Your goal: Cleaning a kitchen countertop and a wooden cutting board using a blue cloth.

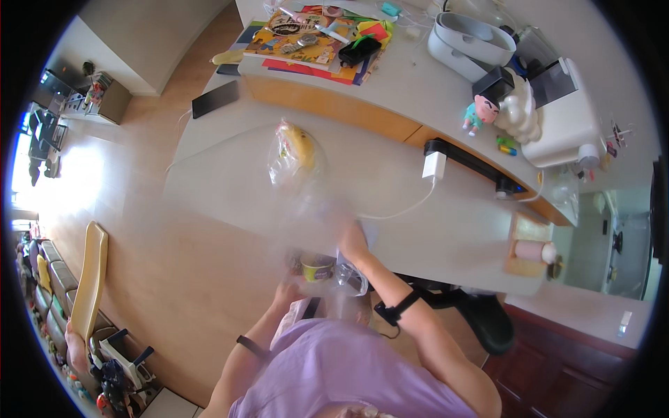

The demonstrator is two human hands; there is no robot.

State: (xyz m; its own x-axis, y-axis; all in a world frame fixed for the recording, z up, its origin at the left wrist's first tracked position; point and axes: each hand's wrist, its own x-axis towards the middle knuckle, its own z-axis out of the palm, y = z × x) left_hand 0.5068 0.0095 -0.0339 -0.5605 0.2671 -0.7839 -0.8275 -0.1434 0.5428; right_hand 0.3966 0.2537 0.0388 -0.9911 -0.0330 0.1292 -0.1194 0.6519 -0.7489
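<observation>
Near the table's edge, close to my body, is a green and purple printed tub [317, 267]. Clear plastic [351, 278] lies to the right of the tub, below my right wrist. My left hand [290, 288] is just below and left of the tub, its fingers partly hidden by a hazy blur. My right hand [342, 222] reaches over the table's near edge, above the tub; blur hides its fingers. What either hand holds cannot be made out. Farther forward on the table [235, 172] lies a clear plastic bag [282, 162] with a yellow item inside.
A white charger [434, 165] with a cable is plugged into a black power strip [470, 163]. At the left stands a dark tablet-like device [215, 99]. Books [292, 42] lie on the raised shelf. A black chair [486, 321] stands right of my body.
</observation>
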